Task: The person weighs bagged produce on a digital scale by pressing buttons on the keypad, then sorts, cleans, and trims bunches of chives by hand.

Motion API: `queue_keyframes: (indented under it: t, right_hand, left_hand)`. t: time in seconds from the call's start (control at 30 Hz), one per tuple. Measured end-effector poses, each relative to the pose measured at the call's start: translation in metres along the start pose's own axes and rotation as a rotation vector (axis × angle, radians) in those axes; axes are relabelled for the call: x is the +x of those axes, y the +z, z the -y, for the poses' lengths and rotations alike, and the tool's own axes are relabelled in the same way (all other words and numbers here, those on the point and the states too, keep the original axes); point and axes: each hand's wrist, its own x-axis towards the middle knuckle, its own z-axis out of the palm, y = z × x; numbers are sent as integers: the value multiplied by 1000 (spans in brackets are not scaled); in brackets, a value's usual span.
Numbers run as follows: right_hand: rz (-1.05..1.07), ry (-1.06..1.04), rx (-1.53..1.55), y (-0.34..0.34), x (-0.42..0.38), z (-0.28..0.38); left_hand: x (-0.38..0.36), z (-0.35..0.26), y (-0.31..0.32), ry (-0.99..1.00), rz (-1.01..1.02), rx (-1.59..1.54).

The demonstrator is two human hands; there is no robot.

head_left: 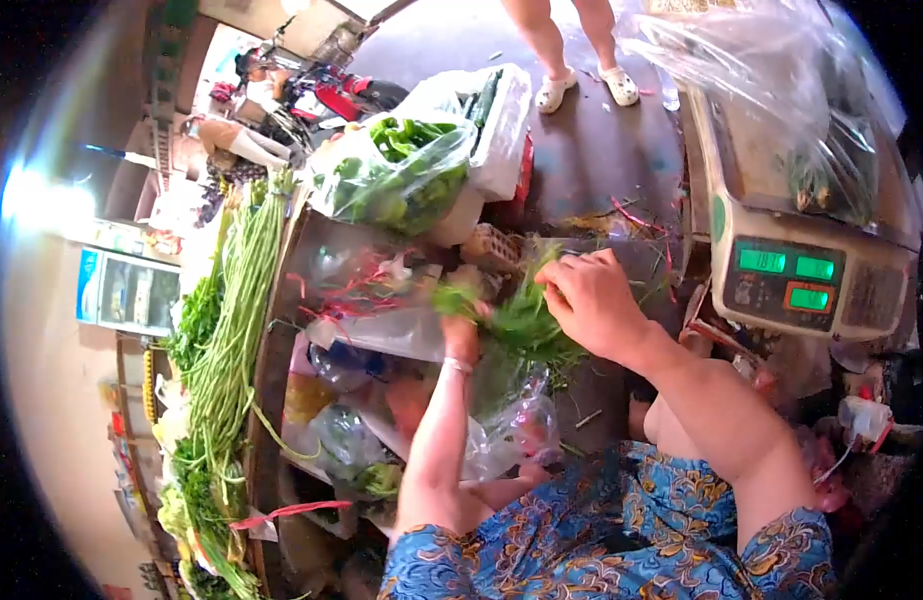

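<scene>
Over the low work area in front of me lies a loose heap of feathery leafy greens (531,322). My left hand (461,330), smeared by motion, is at the heap's left side with a tuft of the greens at its fingers. On the other side, my right hand (596,300) has its fingers curled in a pinch, with thin greens at the fingertips. Clear plastic bags (516,430) lie below the heap, near my lap. Red and pink ties (366,285) are scattered to the left of my left hand.
A digital scale (781,290) with a bagged bunch stands at the right. Long green beans (236,300) fill the left ledge. A bag of green peppers (396,180) sits ahead beside a white foam box (506,130). A person's legs (571,40) stand beyond, and a motorcycle (341,95) is farther back.
</scene>
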Motion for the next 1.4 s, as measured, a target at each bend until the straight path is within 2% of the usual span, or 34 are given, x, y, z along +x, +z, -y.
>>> queue_keyframes:
  t: [0.03,0.07,0.1,0.13,0.17,0.23,0.27,0.3,0.33,0.4,0.5,0.53,0.57,0.6,0.63,0.7,0.73,0.8,0.87,0.93,1.0,1.1,1.13,1.17,1.2,1.23,1.27,1.33,1.4]
  right_hand:
    - [-40,-32,31,3,0,0]
    - [-23,-17,28,5,0,1]
    - [-37,-28,27,6,0,3]
    - [-53,-44,20,6,0,3]
    - [-40,-68,21,6,-3,5]
    - [-33,-46,31,5,0,7]
    - [-44,-56,38,4,2,7]
    - [-27,-52,27,3,-1,9]
    - [-2,-57,14,1,-3,11]
    - [6,-82,-2,4,-2,11]
    - [38,-51,17,6,1,12]
    - [51,-53,29,9,-2,14]
    - [66,-40,41,11,-2,15]
    - [68,-34,43,9,1,16]
    - [108,-26,22,10,1,15]
    - [136,-50,46,13,-3,12]
    - [152,-49,81,14,-3,12]
    - [294,-45,48,11,-3,13]
    - [343,-101,101,17,-5,6]
    - [386,-121,147,15,-2,14]
    - [440,-137,190,15,-1,22]
    - [513,-251,395,24,2,36]
    - [825,-82,346,5,9,63]
    - [838,-76,543,19,8,56]
    - [845,-55,738,32,2,46]
    - [795,-91,825,31,3,48]
    - [862,-15,792,22,2,52]
    - [1006,-56,807,25,2,50]
    - [1080,54,941,32,-3,46]
  left_hand:
    - [-2,-21,14,-15,118,-331]
    - [-4,-33,25,-5,260,-514]
    - [-3,-16,25,79,186,-428]
    - [-4,14,20,-241,-55,-189]
    - [7,86,-6,-156,35,136]
    - [3,83,4,-74,-25,342]
    - [-19,24,25,-93,-167,228]
    - [1,30,-9,-55,-175,-272]
    - [-1,15,-26,7,-29,-533]
    - [-29,9,-12,-224,-72,680]
    - [-25,8,10,-128,-219,-160]
    - [-42,-21,23,-134,-195,-113]
    - [-44,-26,35,-4,-231,-258]
    - [-47,-14,39,-87,-247,7]
    - [-55,14,39,92,-157,429]
    - [-53,33,35,124,-252,456]
    - [-47,29,28,-27,-418,63]
    - [-46,15,-3,-125,-207,92]
    - [-70,-26,22,-113,-209,194]
    - [-82,-52,33,-73,-131,-84]
    - [-101,-76,55,-89,-155,-107]
    - [-126,-115,86,26,96,-31]
    - [-137,-135,97,61,158,-30]
    - [-148,-156,107,65,98,-7]
    - [-147,-160,93,572,160,578]
    - [-148,-174,92,461,148,344]
    - [-148,-189,91,365,117,100]
    - [-140,-217,80,192,104,-324]
    - [-142,-233,79,214,103,-293]
